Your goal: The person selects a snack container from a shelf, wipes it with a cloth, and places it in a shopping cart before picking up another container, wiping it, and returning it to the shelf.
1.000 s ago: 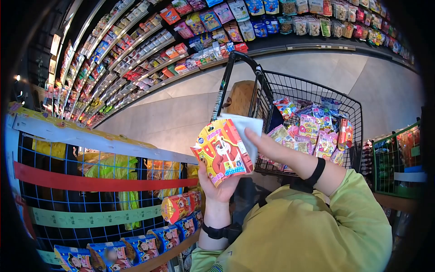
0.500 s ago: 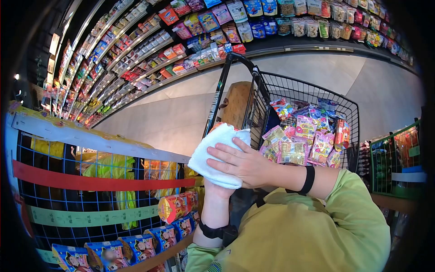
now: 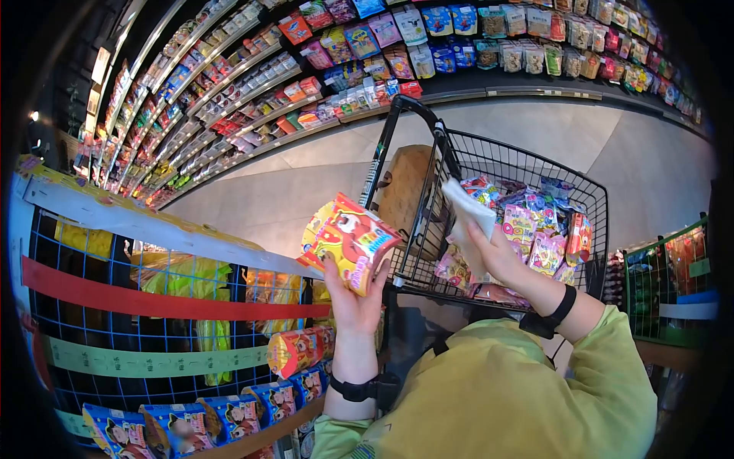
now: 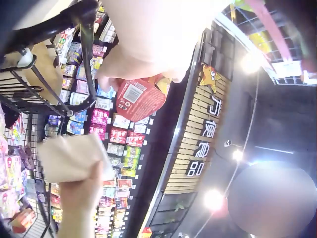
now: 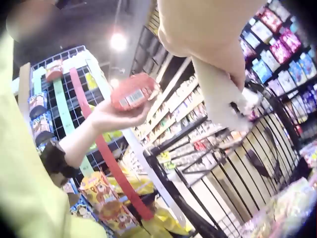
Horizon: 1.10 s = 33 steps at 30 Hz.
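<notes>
My left hand [image 3: 354, 310] holds a red and yellow cartoon snack pack [image 3: 352, 239] from below, thumb and fingers at its sides. In the left wrist view the red end of the pack [image 4: 141, 101] shows a barcode. A folded white cloth [image 3: 468, 210] is pinched in my right hand [image 3: 501, 258], to the right of the pack and overlapping the cart's near side. The right wrist view shows the cloth [image 5: 215, 96] hanging below the right hand, apart from the pack.
A black shopping cart [image 3: 527, 149] with several colourful candy bags [image 3: 547, 249] stands ahead to the right. On the left is a blue wire rack [image 3: 138, 329] with a row of blue snack packs [image 3: 180, 428] and red packs [image 3: 302, 350]. Stocked shelves [image 3: 252, 115] line the aisle's far side.
The cloth first came over the pack and was pressed flat on it by my right hand, then moved off to the right. The pack has turned in my left hand, its printed front showing again.
</notes>
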Tool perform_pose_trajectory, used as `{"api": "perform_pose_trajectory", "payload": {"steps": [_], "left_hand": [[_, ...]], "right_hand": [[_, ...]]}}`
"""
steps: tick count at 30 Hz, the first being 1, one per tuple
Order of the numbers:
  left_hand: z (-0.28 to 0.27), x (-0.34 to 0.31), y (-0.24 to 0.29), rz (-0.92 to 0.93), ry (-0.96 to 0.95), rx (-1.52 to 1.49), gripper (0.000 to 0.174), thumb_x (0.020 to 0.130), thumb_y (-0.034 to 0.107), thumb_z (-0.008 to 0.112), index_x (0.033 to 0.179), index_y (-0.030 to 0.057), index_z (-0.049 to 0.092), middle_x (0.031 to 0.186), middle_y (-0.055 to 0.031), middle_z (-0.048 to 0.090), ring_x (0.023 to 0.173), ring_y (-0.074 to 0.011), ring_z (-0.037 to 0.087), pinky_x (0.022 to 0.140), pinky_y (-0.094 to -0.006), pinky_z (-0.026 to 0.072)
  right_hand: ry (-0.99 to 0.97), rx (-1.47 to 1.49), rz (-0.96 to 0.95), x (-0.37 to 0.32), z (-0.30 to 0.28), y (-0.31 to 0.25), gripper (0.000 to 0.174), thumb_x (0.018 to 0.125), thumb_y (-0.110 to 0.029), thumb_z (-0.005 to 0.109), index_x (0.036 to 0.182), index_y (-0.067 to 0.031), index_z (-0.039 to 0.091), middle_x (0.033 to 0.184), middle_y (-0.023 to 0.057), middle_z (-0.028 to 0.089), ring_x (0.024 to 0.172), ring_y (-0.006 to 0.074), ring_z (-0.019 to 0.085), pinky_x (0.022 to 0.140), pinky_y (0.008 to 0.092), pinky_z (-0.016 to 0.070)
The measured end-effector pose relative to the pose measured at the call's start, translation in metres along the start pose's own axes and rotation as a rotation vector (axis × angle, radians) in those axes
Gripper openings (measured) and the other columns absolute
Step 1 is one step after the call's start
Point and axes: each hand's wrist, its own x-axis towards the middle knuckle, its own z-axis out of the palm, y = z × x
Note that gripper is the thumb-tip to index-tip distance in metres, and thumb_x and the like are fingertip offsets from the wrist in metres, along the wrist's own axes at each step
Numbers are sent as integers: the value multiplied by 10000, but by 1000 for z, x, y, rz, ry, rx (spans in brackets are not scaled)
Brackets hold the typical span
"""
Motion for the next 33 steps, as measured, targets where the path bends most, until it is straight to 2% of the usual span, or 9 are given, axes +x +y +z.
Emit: {"api": "perform_pose_trajectory", "payload": {"steps": [6, 12, 14, 19, 26, 28, 30, 31, 33], "left_hand": [[-7, -1, -44, 161, -134, 408, 510, 965, 316, 437, 1367, 25, 319, 1340, -120, 449, 1233, -236, 452, 1024, -405, 380], [-10, -12, -40, 135, -268, 421, 599, 901, 311, 555, 1359, 7, 318, 1346, -126, 442, 1240, -257, 450, 1021, -411, 392], [-8, -16, -35, 80, -385, 394, 657, 865, 318, 604, 1360, 2, 310, 1342, -128, 446, 1225, -269, 467, 1008, -428, 408], [-9, -22, -25, -233, -438, 197, 940, 688, 434, 783, 1378, 16, 301, 1355, -122, 447, 1216, -267, 478, 1004, -425, 410], [-9, -22, -11, -506, -612, 380, 873, 716, 375, 774, 1351, -34, 336, 1321, -127, 483, 1192, -216, 493, 985, -365, 410], [-8, -20, -1, -490, -584, 340, 836, 707, 341, 792, 1326, -37, 377, 1292, -118, 508, 1165, -202, 510, 977, -359, 414], [-8, -17, 4, -163, -444, 922, 739, 680, 284, 816, 1269, -3, 475, 1236, -122, 550, 1055, -223, 573, 911, -364, 451], [6, -19, 7, 282, -439, 1459, 656, 618, 205, 828, 1193, 38, 560, 1182, -134, 573, 1010, -261, 569, 919, -402, 420], [9, -17, -1, 573, -405, 1739, 627, 601, 184, 813, 1166, 51, 577, 1173, -126, 575, 1031, -284, 542, 941, -423, 385]], "right_hand": [[-80, -1074, -814, -23, 56, -52, 760, 747, -187, 633, 1418, -74, 293, 1467, 189, 262, 1347, 436, 219, 1097, 507, 197], [3, -756, -745, -10, 52, -36, 611, 870, -221, 561, 1397, -54, 301, 1440, 204, 297, 1327, 396, 294, 1067, 444, 289], [-232, 83, -153, -7, 42, -29, 606, 926, -410, 486, 1374, -35, 327, 1404, 191, 368, 1284, 310, 398, 1028, 409, 361], [-297, 770, 257, -6, 36, -37, 528, 989, -405, 334, 1341, -14, 383, 1302, 128, 503, 1163, 189, 519, 990, 339, 415], [-222, 629, 542, 6, 24, -50, 561, 936, -469, 451, 1257, -10, 484, 1228, 119, 564, 1070, 191, 581, 957, 334, 436], [-88, 568, 129, 32, 2, -21, 567, 946, -486, 419, 1253, -15, 488, 1168, 123, 591, 1021, 189, 603, 915, 327, 461], [-27, 248, 36, 25, -19, -43, 546, 953, -408, 441, 1300, 14, 436, 1329, 145, 474, 1230, 242, 457, 1050, 377, 329], [-29, 248, 42, 17, -14, -64, 546, 953, -408, 441, 1300, 14, 436, 1329, 145, 474, 1230, 242, 457, 1050, 377, 329], [-382, -462, -691, 6, 5, -102, 501, 926, -320, 500, 1342, -54, 417, 1403, 148, 391, 1311, 271, 358, 1083, 435, 258]]}}
